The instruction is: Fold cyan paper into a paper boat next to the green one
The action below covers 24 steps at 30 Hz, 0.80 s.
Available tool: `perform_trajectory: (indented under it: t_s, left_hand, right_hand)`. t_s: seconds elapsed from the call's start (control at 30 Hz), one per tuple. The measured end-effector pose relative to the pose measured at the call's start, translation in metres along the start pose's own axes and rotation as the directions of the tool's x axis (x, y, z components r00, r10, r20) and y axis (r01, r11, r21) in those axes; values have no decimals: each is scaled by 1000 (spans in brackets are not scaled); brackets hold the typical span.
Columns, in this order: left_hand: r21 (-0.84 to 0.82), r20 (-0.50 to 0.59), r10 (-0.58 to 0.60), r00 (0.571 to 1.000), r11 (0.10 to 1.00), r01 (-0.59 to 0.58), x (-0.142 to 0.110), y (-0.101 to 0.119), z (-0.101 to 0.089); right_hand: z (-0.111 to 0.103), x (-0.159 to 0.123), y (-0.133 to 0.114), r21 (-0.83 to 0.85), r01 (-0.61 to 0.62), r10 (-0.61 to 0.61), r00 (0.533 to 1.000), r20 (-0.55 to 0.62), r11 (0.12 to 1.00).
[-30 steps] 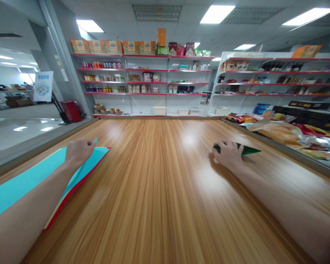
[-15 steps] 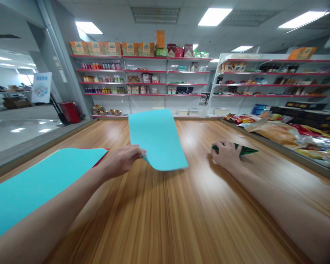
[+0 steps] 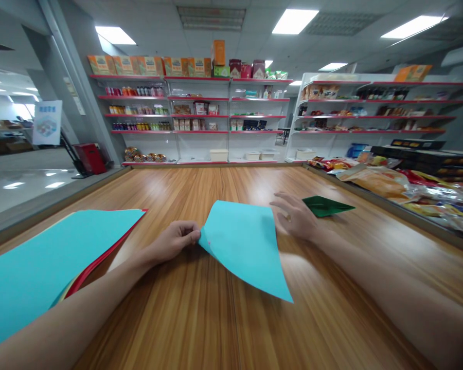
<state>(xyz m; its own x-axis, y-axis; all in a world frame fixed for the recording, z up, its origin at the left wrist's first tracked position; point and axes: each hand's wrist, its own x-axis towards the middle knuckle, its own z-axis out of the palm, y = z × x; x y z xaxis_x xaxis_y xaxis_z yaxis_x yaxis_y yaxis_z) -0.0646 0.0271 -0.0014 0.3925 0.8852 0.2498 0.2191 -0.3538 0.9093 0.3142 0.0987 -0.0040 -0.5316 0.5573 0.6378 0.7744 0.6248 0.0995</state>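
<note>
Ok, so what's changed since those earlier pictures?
The left hand carried a blue sheet rightward off the stack and still grips its left edge. The right hand let go of the green folded paper and moved left, towards the sheet. The stack and green paper stayed put.

Far tabletop [image 3: 170, 187] open — stack [image 3: 69, 246] left, green paper [image 3: 326, 206] right

The left grip [image 3: 173, 240] was a bare hand, and behind it the left forearm [image 3: 111, 288] was bare also, narrow near the wrist and wider farther back. The right grip [image 3: 295, 216] was equally bare, with a bare right forearm [image 3: 378, 277] behind. At its fingers appeared one small yellowish spot [image 3: 289, 218], too blurred to name.
</note>
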Motion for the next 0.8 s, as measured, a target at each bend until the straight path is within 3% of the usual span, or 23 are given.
perform_trajectory:
  t_s: [0.07,0.13,0.4,0.47,0.57,0.63,0.67,0.73,0.8]
  left_hand:
    - [6,-36,-9,999,1000,10,2,-5,-1]
    - [-28,-82,-14,997,1000,12,3,-9,-1]
    - [-436,-142,-122,982,898,48,5,-14,-2]
    - [-517,-145,-119,982,855,28,6,-14,-3]
    - [-603,-174,-123,977,798,-7,8,-14,-5]
    - [-649,-195,-154,969,761,-10,9,-13,-7]
    - [-669,-196,-174,965,744,-2,9,-12,-7]
    - [-690,-188,-216,958,723,27,9,-11,-8]
    - [-686,-192,-244,951,726,48,9,-9,-9]
  right_hand:
    - [1,0,-7,117,126,-138,985,103,985]
    - [1,0,-12,202,176,-213,961,178,964]
    - [-16,6,-28,502,152,-328,901,284,851]
    - [-14,7,-31,530,125,-312,908,280,839]
    - [-7,6,-29,546,2,-143,966,217,838]
    - [-4,6,-24,564,-156,82,985,154,811]
    - [-3,7,-23,590,-240,213,970,116,771]
    - [-5,11,-24,693,-366,453,889,64,621]
    - [-8,17,-29,789,-438,578,805,131,431]
